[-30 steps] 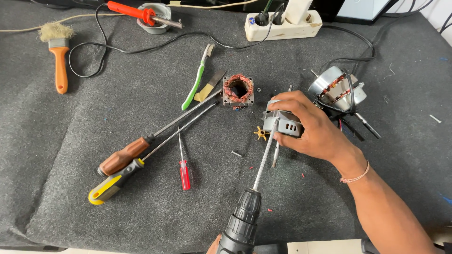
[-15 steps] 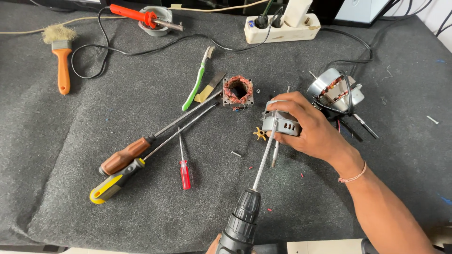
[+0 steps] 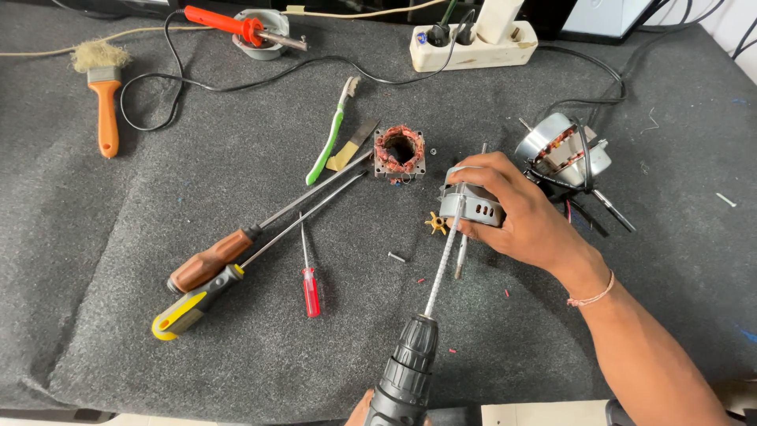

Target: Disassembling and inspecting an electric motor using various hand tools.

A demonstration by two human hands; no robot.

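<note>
Surface: desk (image 3: 118,331) covered in dark grey felt, flecked with debris; room beyond not visible.
Near: left hand (image 3: 364,410), barely seen at the near edge, fingers wrapped on a black cordless drill (image 3: 404,379); its long bit meets the motor housing (image 3: 471,207).
Centre: right hand (image 3: 520,213), fingers closed over that ribbed metal housing.
Change: hands and drill hold the same pose as before.
Left: three screwdrivers (image 3: 236,260), plastic and wood handles.
Far: copper-wound stator (image 3: 400,150), white power strip (image 3: 473,43).
</note>
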